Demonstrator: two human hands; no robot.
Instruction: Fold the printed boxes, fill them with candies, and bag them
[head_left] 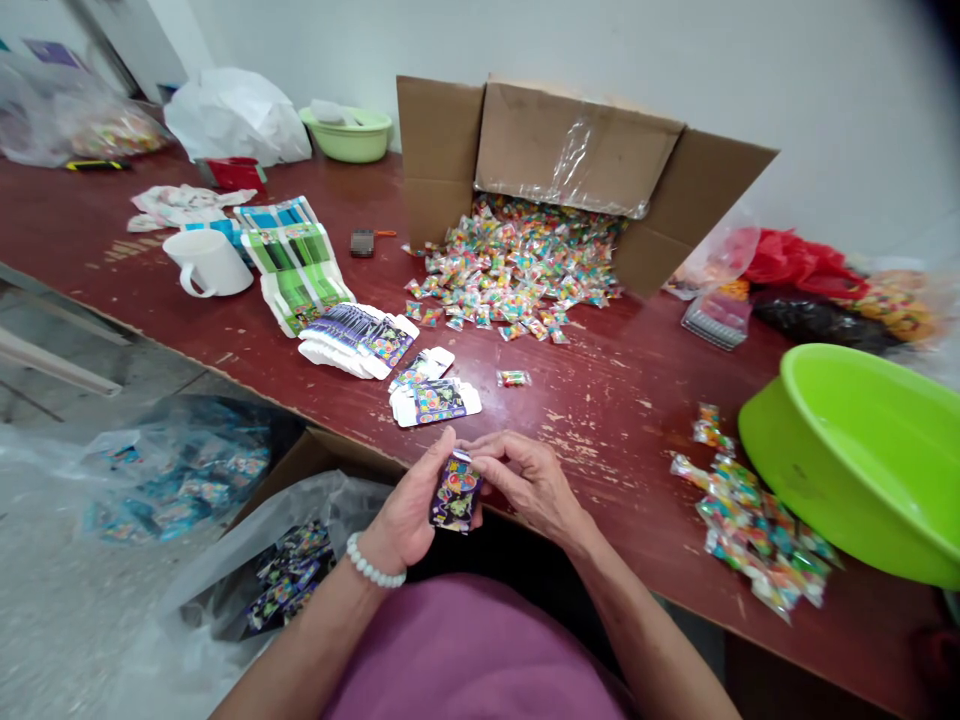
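A small dark purple candy box (456,494) with colourful print is held upright in front of my body. My left hand (414,512), with a beaded bracelet at its wrist, is closed around the box's sides. At the box's top, the fingers of my right hand (529,482) pinch the white end flap. Flat boxes (439,402) of the same print lie on the table just beyond my hands, beside a fanned stack of more flat boxes (360,340). One wrapped candy packet (513,378) lies to their right.
An open cardboard box (577,150) spills many candy packets (517,265) onto the red table (585,400). A green basin (847,460) and loose packets (757,530) are at the right. A white mug (207,263) stands left. Below the table edge, a lined carton holds filled boxes (292,575).
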